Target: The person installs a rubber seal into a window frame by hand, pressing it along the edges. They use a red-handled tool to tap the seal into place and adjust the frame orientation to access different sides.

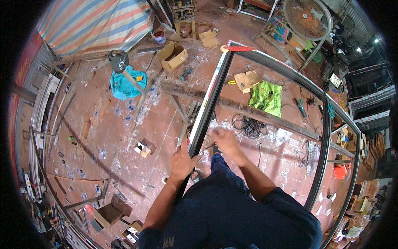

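A large black metal frame (207,103), with white film along its outer edges, lies raised above the floor in front of me and to my right. My left hand (182,163) grips its left bar, thumb on the inner side and fingers along the outer edge. My right hand (224,142) hovers just inside that bar, apart from it. Motion smears its fingers, so I cannot make out whether it holds anything. Across the frame's far corner lies a long red object (238,48) with a pale round end.
A rusty beam (265,115) runs beneath the frame. Black cable (251,125), a lime-green cloth (266,98) and flattened cardboard (246,81) lie on the floor. Leftward are a teal cloth (124,86), an open carton (172,57) and a small box (142,150). A large fan (307,17) stands far right.
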Demonstrator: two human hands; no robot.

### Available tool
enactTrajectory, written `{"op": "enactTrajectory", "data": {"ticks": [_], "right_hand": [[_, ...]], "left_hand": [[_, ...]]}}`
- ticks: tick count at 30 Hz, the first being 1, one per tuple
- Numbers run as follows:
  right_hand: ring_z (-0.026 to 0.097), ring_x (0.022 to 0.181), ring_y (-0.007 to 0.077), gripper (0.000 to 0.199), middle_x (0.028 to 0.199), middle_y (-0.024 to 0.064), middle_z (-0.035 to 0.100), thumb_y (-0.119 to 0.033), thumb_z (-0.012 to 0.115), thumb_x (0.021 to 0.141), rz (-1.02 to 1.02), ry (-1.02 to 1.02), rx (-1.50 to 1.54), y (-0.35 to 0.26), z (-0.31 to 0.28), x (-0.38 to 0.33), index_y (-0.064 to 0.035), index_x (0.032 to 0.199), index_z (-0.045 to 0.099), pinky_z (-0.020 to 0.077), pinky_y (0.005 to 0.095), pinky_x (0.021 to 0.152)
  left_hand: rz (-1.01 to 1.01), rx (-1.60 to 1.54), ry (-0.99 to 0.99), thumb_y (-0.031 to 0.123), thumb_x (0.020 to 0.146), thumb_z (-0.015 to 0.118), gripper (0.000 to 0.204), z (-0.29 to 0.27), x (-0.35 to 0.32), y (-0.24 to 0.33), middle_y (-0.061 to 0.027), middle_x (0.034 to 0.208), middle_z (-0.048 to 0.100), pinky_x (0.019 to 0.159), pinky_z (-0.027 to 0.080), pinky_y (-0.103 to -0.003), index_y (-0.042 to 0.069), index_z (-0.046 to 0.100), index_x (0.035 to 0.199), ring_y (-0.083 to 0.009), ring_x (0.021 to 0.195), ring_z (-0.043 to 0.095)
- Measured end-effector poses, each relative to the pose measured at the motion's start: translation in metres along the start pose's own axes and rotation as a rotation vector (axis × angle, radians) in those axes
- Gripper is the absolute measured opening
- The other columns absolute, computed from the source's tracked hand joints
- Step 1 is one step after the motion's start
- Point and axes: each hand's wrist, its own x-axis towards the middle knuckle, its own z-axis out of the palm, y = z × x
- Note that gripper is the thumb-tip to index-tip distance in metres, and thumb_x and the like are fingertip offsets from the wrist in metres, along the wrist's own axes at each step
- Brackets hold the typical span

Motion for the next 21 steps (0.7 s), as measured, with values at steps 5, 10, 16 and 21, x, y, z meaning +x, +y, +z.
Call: {"op": "enactTrajectory", "data": {"ticks": [5,10,16,21], "right_hand": [[0.073,0.096,0.0391,0.041,0.101,0.0246,0.075,-0.034,0.071,0.101,-0.125,0.488,0.184,0.023,-0.092,0.163,0.0013,0.122,0.069,0.0561,0.0476,0.088],[0.072,0.107,0.0462,0.059,0.114,0.0277,0.074,-0.03,0.066,0.099,-0.01,0.478,-0.119,0.019,-0.15,0.303,-0.0148,0.154,0.048,0.0556,0.0554,0.094],[0.07,0.111,0.0487,0.057,0.113,0.029,0.075,-0.029,0.064,0.095,0.085,0.483,-0.236,0.062,-0.165,0.38,-0.0266,0.151,0.057,0.055,0.0563,0.099],[0.075,0.099,0.0284,0.042,0.109,0.0154,0.078,-0.024,0.062,0.101,-0.271,0.563,0.569,0.057,-0.159,0.319,-0.004,0.137,0.067,0.0583,0.0405,0.091]], "left_hand": [[0.022,0.008,0.0,0.024,0.079,0.086,0.1,0.001,0.007,0.006,-0.0317,0.12,0.069,0.092,0.057,-0.057,0.009,0.033,0.162,-0.0518,0.105,0.071],[-0.034,0.001,0.006,0.022,0.076,0.089,0.096,-0.001,0.008,0.009,-0.0284,0.123,0.071,0.09,0.06,-0.053,0.011,0.041,0.158,-0.0486,0.109,0.072],[-0.06,0.003,-0.027,0.024,0.076,0.091,0.093,-0.011,0.017,0.026,-0.0253,0.117,0.074,0.09,0.061,-0.049,0.008,0.046,0.156,-0.0438,0.106,0.074],[0.005,-0.017,0.016,0.024,0.076,0.092,0.095,0.001,0.016,0.011,-0.0262,0.119,0.072,0.09,0.061,-0.05,0.005,0.044,0.156,-0.0457,0.105,0.073]]}}
